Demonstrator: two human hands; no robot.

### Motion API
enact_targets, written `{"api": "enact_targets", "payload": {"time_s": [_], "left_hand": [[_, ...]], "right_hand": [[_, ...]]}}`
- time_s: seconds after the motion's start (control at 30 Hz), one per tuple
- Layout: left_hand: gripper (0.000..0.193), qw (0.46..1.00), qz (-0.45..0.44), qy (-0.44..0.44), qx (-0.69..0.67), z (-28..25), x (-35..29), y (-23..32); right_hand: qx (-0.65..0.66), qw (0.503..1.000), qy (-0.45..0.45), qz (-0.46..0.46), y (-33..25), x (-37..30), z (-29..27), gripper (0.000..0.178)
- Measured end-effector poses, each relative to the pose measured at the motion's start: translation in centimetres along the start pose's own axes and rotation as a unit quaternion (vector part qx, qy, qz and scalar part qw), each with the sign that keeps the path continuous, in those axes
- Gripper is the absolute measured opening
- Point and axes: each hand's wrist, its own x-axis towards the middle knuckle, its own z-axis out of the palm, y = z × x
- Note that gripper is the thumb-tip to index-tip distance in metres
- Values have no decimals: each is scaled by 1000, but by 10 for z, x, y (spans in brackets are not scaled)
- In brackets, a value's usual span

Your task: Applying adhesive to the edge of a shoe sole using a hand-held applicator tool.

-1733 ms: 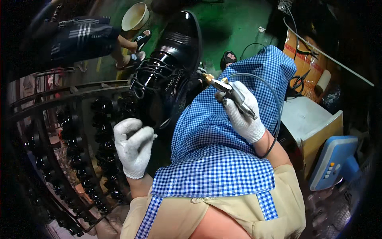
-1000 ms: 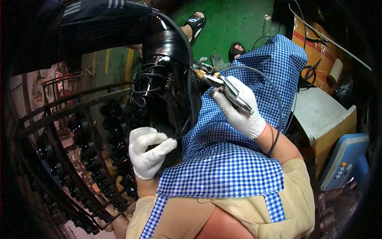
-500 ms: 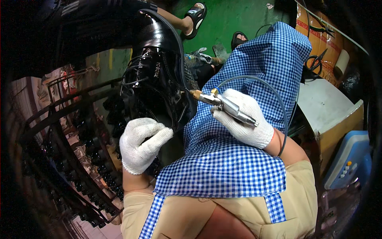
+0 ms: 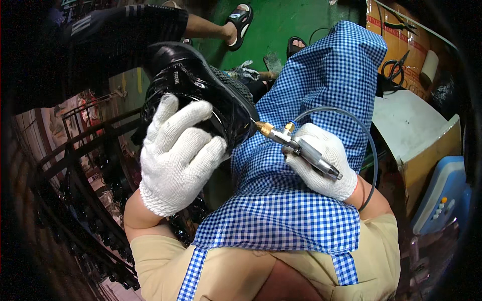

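Note:
A glossy black lace-up shoe [image 4: 236, 110] is tilted in front of me at upper left, its sole edge toward the right. My left hand [image 4: 173, 160], in a white knit glove, is over its lace side with the fingers apart and partly bent. Whether the fingertips touch the shoe I cannot tell. My right hand [image 4: 326, 158], also gloved, is closed round a silver pen-shaped air tool [image 4: 304, 150] with a brass nozzle and a hose. The tool's thin tip points left, at or very close to the shoe's sole edge. What supports the shoe is hidden.
A blue checked apron [image 4: 281, 220] covers my lap. On the right are scissors [image 4: 395, 72], pliers [image 4: 399, 22], a cardboard box [image 4: 437, 155] and a blue-and-white device [image 4: 442, 195]. A dark rack [image 4: 65, 165] stands left. Another person's sandalled foot [image 4: 238, 27] is ahead.
My left hand has risen, gone from a pinch to spread fingers and moved over the shoe. The shoe has shifted, its toe swinging left. My right hand has moved slightly right and down with the tool.

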Motion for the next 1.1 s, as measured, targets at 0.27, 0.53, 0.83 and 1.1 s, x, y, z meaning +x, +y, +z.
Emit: {"api": "enact_targets", "payload": {"time_s": [0.27,0.53,0.83,1.1], "left_hand": [[30,996,-48,47,-50,8,40,-10],[24,980,-138,135,50,17,76,-31],[32,947,-268,82,156,21,97,-81],[41,931,-329,49,148,18,95,-97]], "right_hand": [[-33,997,76,1,0,17,-5,15],[-6,987,162,-13,10,65,-2,14],[-1,977,201,-64,34,124,19,17],[1,971,228,-74,36,134,43,18]]}}
